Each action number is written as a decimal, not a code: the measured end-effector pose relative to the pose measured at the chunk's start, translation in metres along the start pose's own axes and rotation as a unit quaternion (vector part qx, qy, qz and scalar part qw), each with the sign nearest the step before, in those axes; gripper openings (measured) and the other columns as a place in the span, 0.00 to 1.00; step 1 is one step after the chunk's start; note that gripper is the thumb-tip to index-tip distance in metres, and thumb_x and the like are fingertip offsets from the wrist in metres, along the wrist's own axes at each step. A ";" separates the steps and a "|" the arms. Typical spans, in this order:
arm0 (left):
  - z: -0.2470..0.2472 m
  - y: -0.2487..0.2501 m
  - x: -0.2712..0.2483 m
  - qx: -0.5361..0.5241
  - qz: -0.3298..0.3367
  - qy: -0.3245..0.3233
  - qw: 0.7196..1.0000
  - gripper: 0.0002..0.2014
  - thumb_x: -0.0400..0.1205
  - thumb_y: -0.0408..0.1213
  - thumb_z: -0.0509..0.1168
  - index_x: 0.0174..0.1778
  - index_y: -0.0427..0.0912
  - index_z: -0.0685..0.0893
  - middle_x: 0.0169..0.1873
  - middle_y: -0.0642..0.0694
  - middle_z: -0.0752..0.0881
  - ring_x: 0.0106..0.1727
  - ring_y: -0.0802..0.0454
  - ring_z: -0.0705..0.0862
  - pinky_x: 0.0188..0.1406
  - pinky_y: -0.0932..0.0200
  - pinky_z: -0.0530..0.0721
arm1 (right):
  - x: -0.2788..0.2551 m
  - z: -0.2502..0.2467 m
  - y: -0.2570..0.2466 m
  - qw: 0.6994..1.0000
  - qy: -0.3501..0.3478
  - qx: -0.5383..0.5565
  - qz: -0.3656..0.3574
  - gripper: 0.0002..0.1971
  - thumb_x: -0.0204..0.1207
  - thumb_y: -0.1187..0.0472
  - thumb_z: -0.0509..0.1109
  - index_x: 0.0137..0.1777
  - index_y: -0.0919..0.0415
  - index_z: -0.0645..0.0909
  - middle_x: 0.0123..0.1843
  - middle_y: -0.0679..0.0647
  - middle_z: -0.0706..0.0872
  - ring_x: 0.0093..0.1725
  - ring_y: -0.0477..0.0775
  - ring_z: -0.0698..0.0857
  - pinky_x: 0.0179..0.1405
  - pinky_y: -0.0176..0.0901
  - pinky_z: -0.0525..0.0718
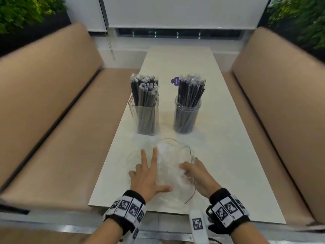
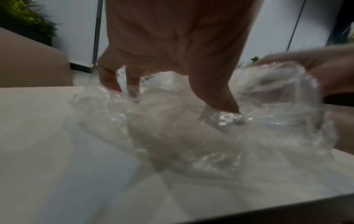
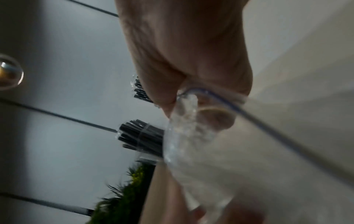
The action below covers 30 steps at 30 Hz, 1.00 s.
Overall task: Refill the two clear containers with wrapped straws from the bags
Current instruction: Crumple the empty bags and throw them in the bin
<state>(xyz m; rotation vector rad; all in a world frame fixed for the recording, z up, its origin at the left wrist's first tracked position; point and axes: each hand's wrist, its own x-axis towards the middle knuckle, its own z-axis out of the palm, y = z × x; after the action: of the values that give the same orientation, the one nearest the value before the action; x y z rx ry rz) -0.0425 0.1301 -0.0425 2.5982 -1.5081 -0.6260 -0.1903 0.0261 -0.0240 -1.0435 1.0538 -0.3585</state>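
My left hand [image 1: 147,178] is spread flat w/ straight fingers, pressing the empty clear bag [image 1: 171,166] onto the table [image 1: 228,155] so it won't slide. My right hand [image 1: 197,175] has its grip pinching the bag's edge, prob. to gather it up. Both containers sit beyond the bag: square container [image 1: 144,117] left, round jar [image 1: 186,117] right, each packed w/ upright black wrapped straws [image 1: 190,92]. Refill looks about done.

No legible text; purple tag [image 1: 175,81] by round container [image 1: 187,118] bears print (too small to read).
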 end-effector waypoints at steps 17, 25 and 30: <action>-0.060 0.002 -0.002 -0.232 0.135 0.070 0.961 0.15 0.78 0.25 0.61 0.56 0.45 0.81 0.45 0.47 0.87 0.48 0.44 0.86 0.41 0.54 0.79 | -0.058 0.016 -0.051 0.784 -0.042 -0.543 -0.298 0.51 0.58 0.27 0.74 0.75 0.15 0.43 0.87 0.39 0.37 0.86 0.54 0.43 0.79 0.67 0.52; -0.092 0.045 -0.018 -0.686 0.065 0.028 0.724 0.11 0.75 0.38 0.64 0.49 0.53 0.87 0.43 0.52 0.92 0.46 0.56 0.92 0.37 0.62 0.88 | -0.042 0.042 -0.022 0.956 -0.111 0.005 -0.272 0.60 0.56 0.64 0.86 0.82 0.38 0.53 0.78 0.38 0.70 0.74 0.41 0.77 0.58 0.46 0.87; -0.092 0.034 -0.021 -0.514 0.154 -0.035 0.843 0.22 0.84 0.31 0.60 0.70 0.59 0.75 0.60 0.50 0.85 0.61 0.52 0.85 0.53 0.58 0.86 | -0.023 0.028 -0.024 0.975 0.027 -0.095 -0.198 0.26 0.60 0.65 0.85 0.60 0.62 0.84 0.43 0.51 0.91 0.38 0.49 0.88 0.29 0.36 0.82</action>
<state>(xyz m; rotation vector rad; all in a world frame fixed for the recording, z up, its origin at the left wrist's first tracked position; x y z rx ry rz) -0.0439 0.1176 0.0567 1.4938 -1.0750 -1.0946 -0.1729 0.0440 0.0113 -1.4274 0.9363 -0.6199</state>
